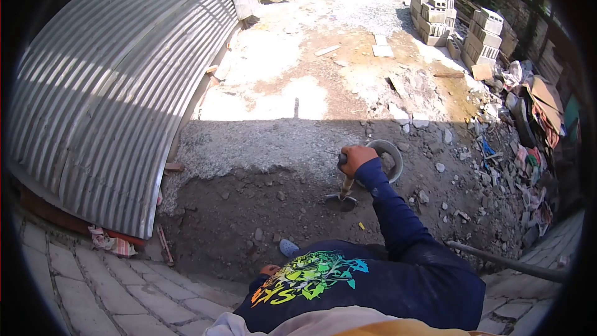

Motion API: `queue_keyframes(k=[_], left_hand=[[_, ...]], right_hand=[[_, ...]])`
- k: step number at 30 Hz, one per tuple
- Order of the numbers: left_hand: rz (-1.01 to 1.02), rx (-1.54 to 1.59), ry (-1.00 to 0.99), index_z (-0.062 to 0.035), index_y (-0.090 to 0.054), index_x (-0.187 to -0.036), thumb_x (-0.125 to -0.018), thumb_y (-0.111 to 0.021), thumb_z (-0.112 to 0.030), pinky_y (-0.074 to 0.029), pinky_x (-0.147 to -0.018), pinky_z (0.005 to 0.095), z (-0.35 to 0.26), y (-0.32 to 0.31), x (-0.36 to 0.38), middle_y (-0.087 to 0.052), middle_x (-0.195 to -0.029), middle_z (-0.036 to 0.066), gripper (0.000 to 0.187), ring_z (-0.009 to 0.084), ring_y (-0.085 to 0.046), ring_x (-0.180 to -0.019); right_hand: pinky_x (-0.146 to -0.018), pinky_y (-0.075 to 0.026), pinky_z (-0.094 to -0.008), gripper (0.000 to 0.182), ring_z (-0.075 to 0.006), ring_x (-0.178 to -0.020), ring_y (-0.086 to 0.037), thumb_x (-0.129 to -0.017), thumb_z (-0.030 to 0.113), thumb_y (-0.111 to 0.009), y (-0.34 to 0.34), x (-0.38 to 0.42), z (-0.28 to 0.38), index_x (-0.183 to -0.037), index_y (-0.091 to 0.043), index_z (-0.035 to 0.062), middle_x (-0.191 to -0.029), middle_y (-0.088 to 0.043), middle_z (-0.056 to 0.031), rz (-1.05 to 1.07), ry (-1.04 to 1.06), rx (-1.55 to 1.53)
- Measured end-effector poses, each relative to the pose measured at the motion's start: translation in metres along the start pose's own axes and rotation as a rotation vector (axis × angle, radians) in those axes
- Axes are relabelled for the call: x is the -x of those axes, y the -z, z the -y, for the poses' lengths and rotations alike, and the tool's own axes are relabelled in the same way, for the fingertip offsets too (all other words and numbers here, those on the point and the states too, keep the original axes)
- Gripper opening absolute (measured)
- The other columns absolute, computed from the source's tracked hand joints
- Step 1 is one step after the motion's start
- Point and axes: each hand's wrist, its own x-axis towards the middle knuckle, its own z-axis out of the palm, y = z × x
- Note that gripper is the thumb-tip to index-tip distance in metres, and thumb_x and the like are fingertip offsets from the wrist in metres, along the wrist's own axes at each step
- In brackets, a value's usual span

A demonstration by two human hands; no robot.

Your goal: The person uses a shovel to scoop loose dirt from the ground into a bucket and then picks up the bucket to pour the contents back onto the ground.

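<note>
My right hand is closed around the top grip of a short shovel. Its shaft points down, and the blade stands against the dark loose soil. Just behind and to the right of that hand is a round grey bucket, partly covered by the hand and sleeve. My left hand shows only in part, low by the left side of my dark printed shirt; its fingers cannot be made out. Close to it, a blue shoe rests on the soil.
Corrugated metal sheeting leans along the left. Stacked concrete blocks stand at the back right. Rubble and discarded rubbish line the right side. A block wall curves around below, and a dark pipe juts in at right.
</note>
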Motion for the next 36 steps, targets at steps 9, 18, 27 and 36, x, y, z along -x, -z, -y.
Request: queue_keyframes(k=[9, 18, 27, 36], left_hand=[[0.026, 0.036, 0.05, -0.0057, -0.07, -0.11, -0.089, -0.067, -0.041, -0.05, -0.08, 0.0323, 0.0, 0.002, -0.003, -0.072, -0.097, 0.009, 0.041, 0.0166, -0.067, -0.088], [0.018, -0.005, 0.089, -0.0064, -0.07, -0.109, -0.089, -0.066, -0.043, -0.051, -0.08, 0.033, -0.011, 0.0, 0.005, -0.072, -0.099, 0.009, 0.042, 0.0164, -0.067, -0.089], [0.001, -0.012, 0.07, -0.0074, -0.071, -0.109, -0.088, -0.067, -0.043, -0.051, -0.079, 0.0325, -0.006, -0.003, 0.001, -0.072, -0.097, 0.008, 0.041, 0.0166, -0.068, -0.087], [-0.002, 0.003, 0.082, -0.0056, -0.071, -0.107, -0.087, -0.067, -0.044, -0.051, -0.08, 0.0325, 0.007, -0.007, -0.009, -0.072, -0.097, 0.01, 0.043, 0.0178, -0.068, -0.087]], right_hand=[[-0.07, -0.054, -0.0431, 0.021, -0.0308, -0.08, -0.068, -0.072, 0.029, -0.065, 0.001, 0.001, -0.004, -0.087, -0.067, 0.0143, -0.081, -0.069, -0.0112, 0.004, 0.01, 0.002], [-0.072, -0.055, -0.0428, 0.022, -0.0302, -0.082, -0.068, -0.073, 0.029, -0.064, 0.003, -0.003, -0.003, -0.089, -0.068, 0.0149, -0.082, -0.07, -0.0108, 0.028, 0.013, 0.01], [-0.072, -0.055, -0.0427, 0.022, -0.0304, -0.082, -0.068, -0.074, 0.028, -0.062, 0.007, -0.004, -0.004, -0.091, -0.068, 0.0144, -0.083, -0.07, -0.0121, 0.021, 0.017, 0.012], [-0.072, -0.055, -0.0432, 0.023, -0.0309, -0.082, -0.068, -0.073, 0.029, -0.064, 0.007, -0.003, -0.007, -0.09, -0.068, 0.014, -0.083, -0.07, -0.0124, 0.024, 0.014, 0.004]])
